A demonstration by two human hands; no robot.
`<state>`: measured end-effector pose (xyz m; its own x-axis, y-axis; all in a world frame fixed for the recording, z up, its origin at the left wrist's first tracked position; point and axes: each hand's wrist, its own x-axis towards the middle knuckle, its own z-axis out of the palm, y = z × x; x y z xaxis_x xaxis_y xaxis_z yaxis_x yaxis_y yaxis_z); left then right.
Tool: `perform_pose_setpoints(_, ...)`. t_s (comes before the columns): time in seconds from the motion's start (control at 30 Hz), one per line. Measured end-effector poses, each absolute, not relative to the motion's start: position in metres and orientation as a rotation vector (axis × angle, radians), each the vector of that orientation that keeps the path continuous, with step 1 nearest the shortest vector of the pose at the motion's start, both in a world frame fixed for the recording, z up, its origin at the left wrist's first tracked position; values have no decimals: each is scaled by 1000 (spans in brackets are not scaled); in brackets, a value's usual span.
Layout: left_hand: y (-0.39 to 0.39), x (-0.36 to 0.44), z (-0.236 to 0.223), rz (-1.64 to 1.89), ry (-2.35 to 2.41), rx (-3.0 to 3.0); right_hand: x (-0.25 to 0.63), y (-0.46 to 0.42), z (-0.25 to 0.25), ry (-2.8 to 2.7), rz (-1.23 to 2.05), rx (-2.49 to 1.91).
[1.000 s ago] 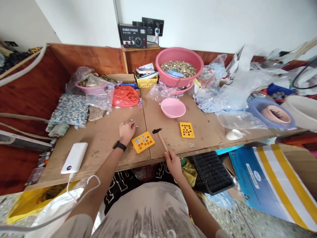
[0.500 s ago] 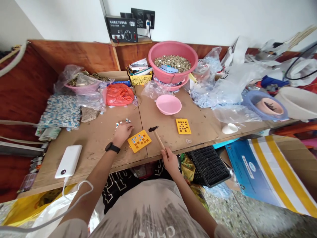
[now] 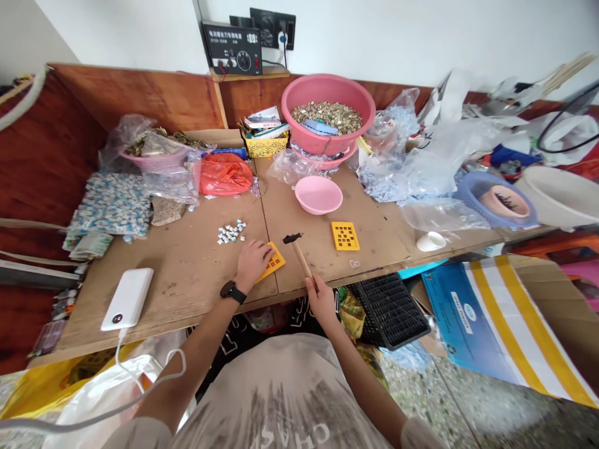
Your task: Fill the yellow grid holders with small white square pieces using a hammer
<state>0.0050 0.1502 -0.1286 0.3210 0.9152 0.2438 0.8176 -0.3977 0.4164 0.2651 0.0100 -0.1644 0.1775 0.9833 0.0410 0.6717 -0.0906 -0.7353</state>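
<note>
Yellow tray (image 3: 277,260) half covered by a hand, hammer (image 3: 302,260) gripped beside it
Small white-and-blue pieces (image 3: 229,232) were heaped behind the left hand (image 3: 254,260), which was laid over the tray, fingers partly curled, any piece held couldn't be made out; the hammer's handle was held in the closed right hand (image 3: 322,302), left of the second yellow tray (image 3: 345,236)
</note>
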Motion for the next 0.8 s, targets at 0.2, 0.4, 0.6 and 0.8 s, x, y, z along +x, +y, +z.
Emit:
perform_pose_setpoints(0.2,141,6,-126,597,1604,2353,263,10,-165,-1595,605,-1826)
perform_pose_setpoints(0.4,137,9,-126,601,1653,2275,271,9,-160,-1620,675,-1774)
perform_pose_setpoints(0.6,121,12,-133,703,1800,2180,265,-4,-143,-1670,676,-1706)
perform_pose_setpoints(0.8,113,-22,-142,1030,1969,1900,255,-13,-144,-1764,573,-1772)
